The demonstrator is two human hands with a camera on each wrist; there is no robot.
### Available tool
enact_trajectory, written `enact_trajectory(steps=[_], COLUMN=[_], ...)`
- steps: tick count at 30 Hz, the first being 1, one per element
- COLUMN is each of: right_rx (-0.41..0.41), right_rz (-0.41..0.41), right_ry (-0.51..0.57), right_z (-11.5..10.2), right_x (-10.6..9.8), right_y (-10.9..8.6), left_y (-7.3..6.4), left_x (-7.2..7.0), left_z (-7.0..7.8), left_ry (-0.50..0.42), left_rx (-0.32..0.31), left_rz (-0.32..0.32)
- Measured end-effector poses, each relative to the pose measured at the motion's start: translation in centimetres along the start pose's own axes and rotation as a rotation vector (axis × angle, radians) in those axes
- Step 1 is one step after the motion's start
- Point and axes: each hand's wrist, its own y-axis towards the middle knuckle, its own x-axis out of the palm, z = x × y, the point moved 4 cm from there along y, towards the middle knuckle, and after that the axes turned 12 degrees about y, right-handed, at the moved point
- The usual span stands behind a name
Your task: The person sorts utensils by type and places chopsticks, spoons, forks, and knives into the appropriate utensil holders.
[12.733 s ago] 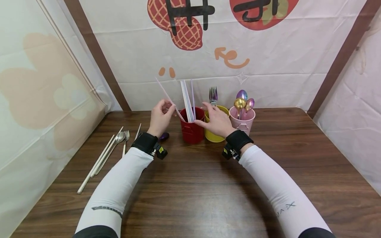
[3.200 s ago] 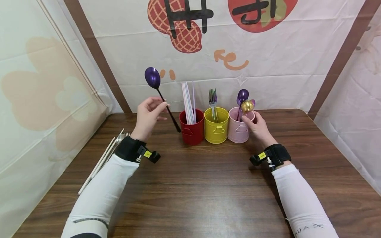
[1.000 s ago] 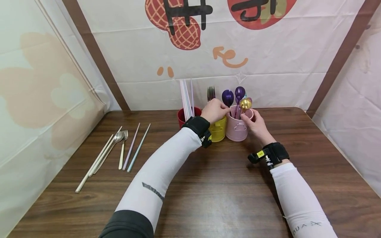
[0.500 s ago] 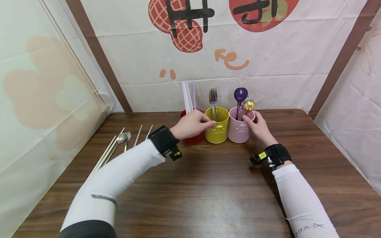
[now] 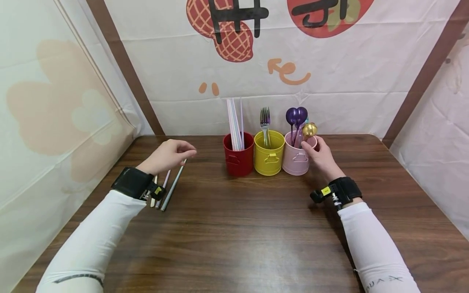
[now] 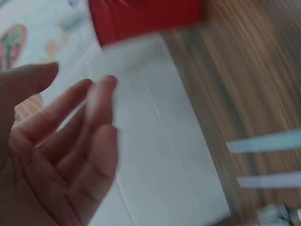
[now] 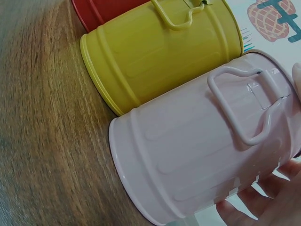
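My left hand (image 5: 168,156) is held over the table's left side, fingers loosely bent and nothing in them. Beneath it lie a pale blue chopstick (image 5: 174,187), a lilac chopstick (image 5: 158,202) and a cream handle (image 5: 153,202), partly hidden by the hand and wrist strap. With thumb and fingers my right hand (image 5: 322,158) holds the rim of the pink bucket (image 7: 188,150) from its right side. Two purple spoons (image 5: 292,116) and a gold spoon (image 5: 310,130) stand in that bucket, bowls up.
A yellow bucket (image 5: 269,165) with forks (image 5: 265,118) stands beside the pink one. Left of it is a red bucket (image 5: 239,165) holding several pale chopsticks (image 5: 234,122). A printed cloth (image 5: 176,110) hangs behind the wooden table (image 5: 234,228).
The larger purple spoon, earlier in my left hand, now stands in the pink bucket. My left hand has let go and swung left over the chopsticks; the right stays at the pink bucket.
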Motion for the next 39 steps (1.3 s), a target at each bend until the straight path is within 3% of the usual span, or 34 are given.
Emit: enact_trajectory(steps=[5, 10, 14, 20, 26, 32, 39], right_rx=[-0.004, -0.007, -0.016, -0.016, -0.010, 0.004, -0.001], right_rz=[0.001, 0.005, 0.014, 0.007, 0.000, -0.008, -0.009], right_ry=[-0.004, -0.009, -0.010, -0.019, -0.015, -0.013, -0.008], right_z=[-0.1, -0.1, -0.1, -0.3, -0.4, -0.2, -0.1], right_x=[-0.1, -0.1, -0.1, 0.1, 0.1, 0.1, -0.1], right_y=[0.2, 0.2, 0.2, 0.1, 0.0, 0.0, -0.1], left_y=[0.0, 0.4, 0.6, 0.7, 0.9, 0.8, 0.5], left_x=[1.0, 2.4, 3.4, 5.4, 6.3, 6.4, 5.8], left_z=[-3.5, -6.1, -7.5, -9.3, -9.6, -9.4, -8.6], left_ry=[0.183, 0.235, 0.207, 0.052, 0.008, 0.008, -0.114], left_rx=[-0.081, -0.130, -0.179, -0.306, -0.374, -0.402, -0.367], left_rz=[-0.054, -0.098, -0.139, -0.251, -0.260, -0.257, -0.209])
